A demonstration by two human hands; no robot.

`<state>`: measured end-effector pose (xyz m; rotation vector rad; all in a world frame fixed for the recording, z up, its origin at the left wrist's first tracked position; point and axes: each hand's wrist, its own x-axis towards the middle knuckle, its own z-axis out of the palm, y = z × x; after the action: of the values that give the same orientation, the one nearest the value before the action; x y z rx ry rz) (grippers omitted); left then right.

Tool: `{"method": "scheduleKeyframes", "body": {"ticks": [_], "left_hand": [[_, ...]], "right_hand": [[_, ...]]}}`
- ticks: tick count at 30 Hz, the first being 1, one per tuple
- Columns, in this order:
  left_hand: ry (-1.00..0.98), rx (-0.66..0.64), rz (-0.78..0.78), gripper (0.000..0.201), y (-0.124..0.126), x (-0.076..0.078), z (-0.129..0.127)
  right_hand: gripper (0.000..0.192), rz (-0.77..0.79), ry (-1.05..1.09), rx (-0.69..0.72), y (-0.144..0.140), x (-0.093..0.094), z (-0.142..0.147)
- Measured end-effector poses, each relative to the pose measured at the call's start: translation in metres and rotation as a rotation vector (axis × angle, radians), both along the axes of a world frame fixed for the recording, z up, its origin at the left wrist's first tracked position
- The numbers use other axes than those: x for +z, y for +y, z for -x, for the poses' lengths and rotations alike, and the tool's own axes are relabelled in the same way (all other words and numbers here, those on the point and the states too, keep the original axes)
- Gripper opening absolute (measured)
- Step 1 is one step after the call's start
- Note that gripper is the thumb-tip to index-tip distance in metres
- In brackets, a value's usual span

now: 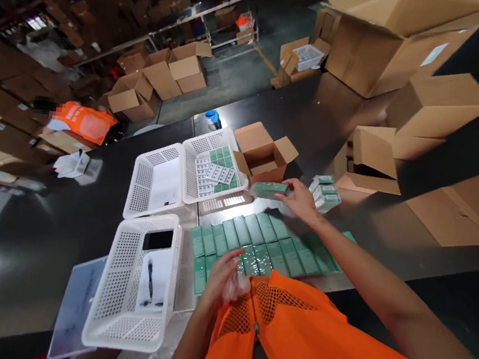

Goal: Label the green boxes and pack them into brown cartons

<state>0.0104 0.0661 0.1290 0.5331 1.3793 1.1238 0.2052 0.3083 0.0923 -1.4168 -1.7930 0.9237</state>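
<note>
The right hand (300, 201) is stretched well out over the bench (390, 233), fingers closed around one end of a green box (269, 190). The box is held flat, lifted clear of the surface, its long axis running left to right and pointing away from the palm toward the white basket (213, 164) with green and white packs in it. A small open carton (264, 153) sits just behind the held box, and a short stack of the same boxes (325, 193) lies just to the right of the hand.

Below the held box, nearer the person, a row of green boxes (266, 244) lies side by side on the bench, each with its long axis running away from the person, crosswise to the held one.

The left hand (223, 276) is drawn in close to the orange vest (310, 345), at the near edge of that row, fingers curled around a bit of crumpled clear wrap (238, 285). A second white basket (135, 283) holding a phone and a pen sits to its left.
</note>
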Motion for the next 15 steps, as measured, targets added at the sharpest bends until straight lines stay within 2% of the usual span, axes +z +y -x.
{"method": "scheduleKeyframes", "body": {"ticks": [2, 4, 5, 7, 10, 15], "left_hand": [[-0.126, 0.144, 0.011, 0.066, 0.014, 0.001, 0.006], [-0.236, 0.277, -0.042, 0.074, 0.028, 0.004, 0.011], [-0.268, 0.325, -0.073, 0.076, 0.034, 0.007, 0.012], [-0.276, 0.386, -0.119, 0.071, 0.042, 0.013, 0.012], [-0.276, 0.421, -0.147, 0.058, 0.046, 0.018, 0.003], [-0.305, 0.315, -0.115, 0.054, 0.038, 0.007, -0.024]], "right_hand": [[0.039, 0.067, 0.138, 0.061, -0.046, 0.001, 0.023], [0.051, 0.245, 0.482, 0.184, -0.093, 0.002, 0.041], [0.059, 0.293, 0.545, 0.254, -0.114, 0.002, 0.047], [0.069, 0.296, 0.561, 0.377, -0.144, 0.005, 0.054], [0.067, 0.170, 0.507, 0.455, -0.158, 0.010, 0.055], [0.041, -0.072, 0.580, 0.189, -0.150, 0.020, 0.054]]}}
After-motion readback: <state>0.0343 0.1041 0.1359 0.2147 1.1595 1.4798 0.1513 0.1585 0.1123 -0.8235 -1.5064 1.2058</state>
